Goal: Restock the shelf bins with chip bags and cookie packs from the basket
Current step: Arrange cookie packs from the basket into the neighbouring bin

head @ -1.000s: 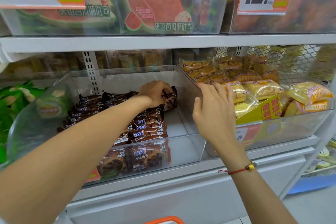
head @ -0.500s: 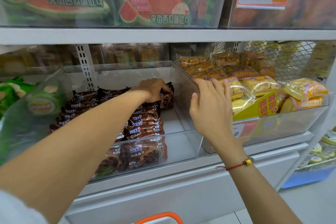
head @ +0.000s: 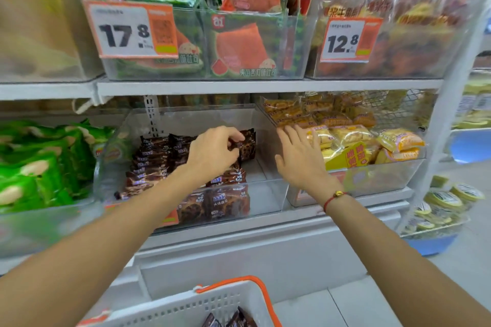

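A clear shelf bin (head: 268, 194) on the middle shelf holds rows of brown cookie packs (head: 148, 162). My left hand (head: 212, 151) reaches into it and pinches one upright brown cookie pack (head: 248, 145) at the back right of the rows. My right hand (head: 300, 159) rests with straight fingers on the clear wall between this bin and the neighbouring bin of yellow packs (head: 348, 138). Below, the white basket (head: 186, 308) with an orange handle shows a couple of brown packs (head: 231, 320) inside.
Green bags (head: 39, 164) fill the bin at the left. The upper shelf carries bins of watermelon-print packs (head: 239, 42) with price tags 17.8 and 12.8. A blue tub of round tins (head: 435, 210) stands low at the right. The shelf's white base panel faces me.
The view has tilted down, and the basket is now in sight at the bottom. Both hands stay at the bin; the left still pinches the back pack.
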Demonstrator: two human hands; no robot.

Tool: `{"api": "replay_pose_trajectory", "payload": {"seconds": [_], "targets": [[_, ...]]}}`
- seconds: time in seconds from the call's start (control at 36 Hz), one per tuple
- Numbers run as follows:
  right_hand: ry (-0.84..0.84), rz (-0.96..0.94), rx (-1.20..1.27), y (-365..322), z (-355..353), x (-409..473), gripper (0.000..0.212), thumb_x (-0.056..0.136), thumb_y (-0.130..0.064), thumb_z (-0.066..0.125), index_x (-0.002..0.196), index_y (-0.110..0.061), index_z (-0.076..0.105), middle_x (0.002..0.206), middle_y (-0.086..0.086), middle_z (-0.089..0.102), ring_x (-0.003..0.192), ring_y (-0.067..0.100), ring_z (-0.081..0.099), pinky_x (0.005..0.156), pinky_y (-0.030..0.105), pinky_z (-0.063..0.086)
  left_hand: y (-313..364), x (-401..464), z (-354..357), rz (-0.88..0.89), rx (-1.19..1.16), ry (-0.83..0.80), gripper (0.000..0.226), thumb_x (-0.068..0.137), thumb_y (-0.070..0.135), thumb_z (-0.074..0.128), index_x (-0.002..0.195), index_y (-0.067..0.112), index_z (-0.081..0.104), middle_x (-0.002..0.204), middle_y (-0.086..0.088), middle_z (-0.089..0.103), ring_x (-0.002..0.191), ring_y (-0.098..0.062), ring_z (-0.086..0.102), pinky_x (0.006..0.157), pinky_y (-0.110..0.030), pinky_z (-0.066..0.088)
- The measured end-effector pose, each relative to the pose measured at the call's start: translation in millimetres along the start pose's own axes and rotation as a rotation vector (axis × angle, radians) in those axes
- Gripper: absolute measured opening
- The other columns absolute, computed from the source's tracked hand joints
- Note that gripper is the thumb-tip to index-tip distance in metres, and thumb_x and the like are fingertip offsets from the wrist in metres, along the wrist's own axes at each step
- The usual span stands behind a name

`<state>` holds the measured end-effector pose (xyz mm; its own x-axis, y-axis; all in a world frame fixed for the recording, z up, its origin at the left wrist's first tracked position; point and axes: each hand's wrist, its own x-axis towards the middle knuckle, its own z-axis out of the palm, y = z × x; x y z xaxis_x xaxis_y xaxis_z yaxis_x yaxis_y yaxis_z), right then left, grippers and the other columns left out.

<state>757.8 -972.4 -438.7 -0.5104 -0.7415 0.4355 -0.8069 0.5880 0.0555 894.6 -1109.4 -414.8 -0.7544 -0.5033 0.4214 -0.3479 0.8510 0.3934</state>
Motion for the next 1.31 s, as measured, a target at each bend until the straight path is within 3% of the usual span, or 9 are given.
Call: {"api": "replay_pose_trajectory", "payload": {"seconds": [0.06, 0.14, 0.28, 0.36, 0.5, 0.69, 0.81, 1.03, 1.31], "targets": [[0.033, -0.037, 0.020, -5, -4, -17, 0.060, 0.092, -0.027, 0.052, 0.147, -0.013, 0.032, 0.154, 0.008, 0.028, 0.145, 0.027, 0.018, 0.117, 0.051, 0.007, 7, -22, -8, -0.013, -0.055, 0.016, 0.025, 0.089, 0.023, 0.061, 0.111, 0.035, 0.065, 0.109, 0.018, 0.064, 0.099, -0.004, 0.059, 0.077, -0.025, 0.048], [0.193, -0.104, 0.153, -14, -4, -54, 0.049, 0.081, -0.016, 0.066, 0.129, -0.010, 0.054, 0.135, 0.010, 0.051, 0.129, 0.030, 0.041, 0.107, 0.047, 0.032, 15, -55, -15, -0.058, -0.163, 0.014, 0.023, 0.088, 0.024, 0.063, 0.106, 0.037, 0.066, 0.098, 0.020, 0.064, 0.090, 0.001, 0.059, 0.070, -0.021, 0.041], [0.233, -0.134, 0.391, -29, 8, -130, 0.026, 0.085, -0.021, 0.052, 0.107, -0.019, 0.065, 0.102, -0.002, 0.061, 0.098, 0.019, 0.052, 0.079, 0.032, 0.044, 9, -111, 0, -0.162, -0.355, -0.064, 0.017, 0.084, 0.023, 0.066, 0.091, 0.039, 0.069, 0.091, 0.022, 0.068, 0.081, 0.001, 0.063, 0.078, -0.026, 0.051], [0.131, -0.119, 0.455, -37, 24, -172, 0.020, 0.085, -0.018, 0.058, 0.101, -0.023, 0.069, 0.091, -0.008, 0.062, 0.092, 0.012, 0.051, 0.073, 0.023, 0.042, -3, -145, 19, -0.227, -0.456, -0.188, 0.020, 0.085, 0.022, 0.066, 0.085, 0.042, 0.065, 0.092, 0.019, 0.070, 0.084, -0.003, 0.064, 0.085, -0.035, 0.053], [-0.329, -0.108, 0.515, -49, 51, -231, 0.023, 0.096, -0.021, 0.051, 0.110, -0.029, 0.067, 0.100, -0.013, 0.064, 0.098, 0.007, 0.051, 0.072, 0.019, 0.036, -22, -211, 52, -0.396, -0.482, -0.345, 0.018, 0.088, 0.023, 0.065, 0.086, 0.041, 0.065, 0.098, 0.015, 0.070, 0.088, -0.006, 0.065, 0.085, -0.034, 0.054], [-0.750, -0.197, 0.500, -69, 104, -291, 0.028, 0.094, -0.016, 0.049, 0.116, -0.023, 0.065, 0.111, -0.001, 0.065, 0.107, 0.018, 0.054, 0.080, 0.027, 0.044, -52, -293, 111, -0.525, -0.319, -0.679, 0.023, 0.093, 0.020, 0.057, 0.113, 0.024, 0.067, 0.122, 0.005, 0.064, 0.110, -0.014, 0.059, 0.096, -0.028, 0.045], [-0.948, -0.268, 0.395, -84, 136, -313, 0.040, 0.091, -0.012, 0.052, 0.130, -0.020, 0.056, 0.129, 0.006, 0.055, 0.129, 0.026, 0.043, 0.093, 0.040, 0.046, -63, -335, 145, -0.516, -0.177, -0.908, 0.032, 0.096, 0.023, 0.053, 0.128, 0.021, 0.058, 0.132, 0.001, 0.058, 0.119, -0.019, 0.055, 0.098, -0.031, 0.045], [-0.975, -0.549, -0.005, -105, 176, -329, 0.060, 0.093, -0.014, 0.050, 0.149, -0.018, 0.029, 0.155, 0.004, 0.026, 0.142, 0.026, 0.021, 0.119, 0.044, 0.007, -74, -402, 181, -0.499, -0.066, -1.125, 0.052, 0.089, 0.033, 0.063, 0.138, 0.022, 0.049, 0.132, -0.010, 0.056, 0.128, -0.029, 0.043, 0.101, -0.041, 0.042], [-0.919, -0.676, -0.061, -119, 189, -309, 0.028, 0.091, -0.007, 0.055, 0.114, -0.019, 0.066, 0.118, 0.002, 0.059, 0.112, 0.021, 0.046, 0.096, 0.035, 0.036, -78, -401, 193, -0.554, -0.023, -1.125, 0.054, 0.084, 0.041, 0.070, 0.133, 0.028, 0.052, 0.128, -0.006, 0.055, 0.121, -0.024, 0.049, 0.096, -0.036, 0.042]]}}
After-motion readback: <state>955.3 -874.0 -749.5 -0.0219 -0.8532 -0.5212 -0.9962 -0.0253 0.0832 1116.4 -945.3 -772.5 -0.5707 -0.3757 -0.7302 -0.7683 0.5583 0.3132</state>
